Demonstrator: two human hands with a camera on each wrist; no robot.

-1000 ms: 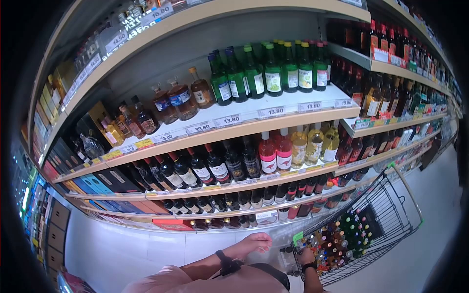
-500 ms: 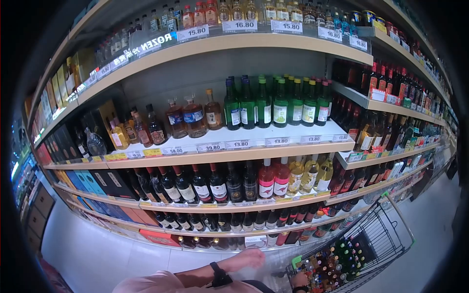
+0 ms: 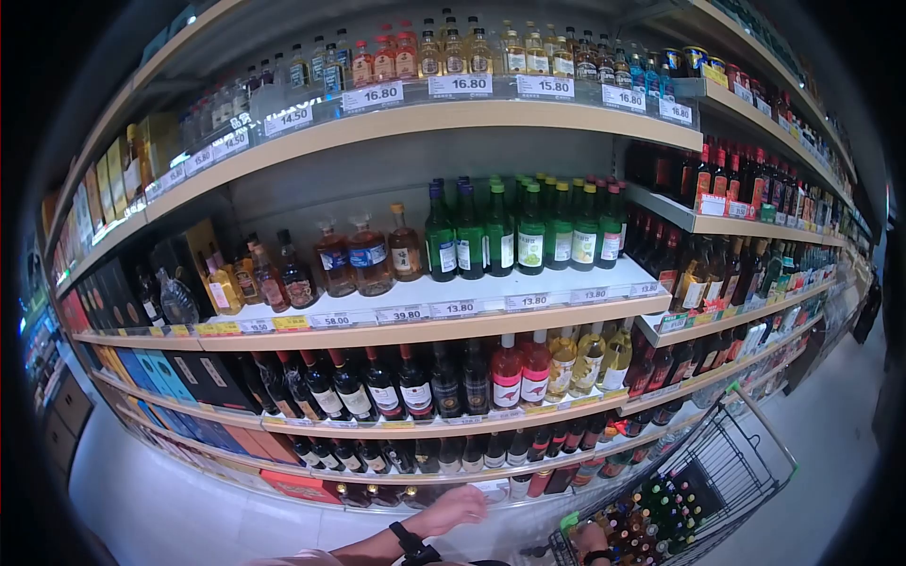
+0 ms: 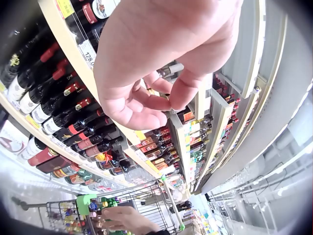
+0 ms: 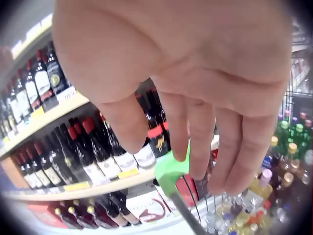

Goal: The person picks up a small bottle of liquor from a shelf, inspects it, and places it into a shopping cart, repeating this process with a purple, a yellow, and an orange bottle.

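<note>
My left hand (image 3: 448, 509) hangs in front of the lowest shelves, fingers loosely curled, holding nothing. In the left wrist view its thumb and fingertips come close together before the wine shelves. At the near corner of a shopping cart (image 3: 760, 413) is my right hand (image 3: 592, 540). The right wrist view shows its fingers (image 5: 230, 161) extended downward, overlapping the cart's green corner cap (image 5: 171, 171). Inside the cart stand many bottles (image 3: 665, 509), green ones toward the far side and amber or clear ones nearer my right hand.
Shelves of liquor run across the front. Green bottles (image 3: 528, 236) and amber bottles (image 3: 368, 259) stand on the middle shelf, wine bottles (image 3: 382, 387) below, small bottles (image 3: 453, 52) above. Price tags line the shelf edges. Another shelf section (image 3: 746, 226) continues at right. Pale floor (image 3: 217, 509) lies below.
The head view has tilted up, so the shelves sit lower and the top row of small bottles shows. My right hand stays at the cart's near corner; my left hand still hangs free.
</note>
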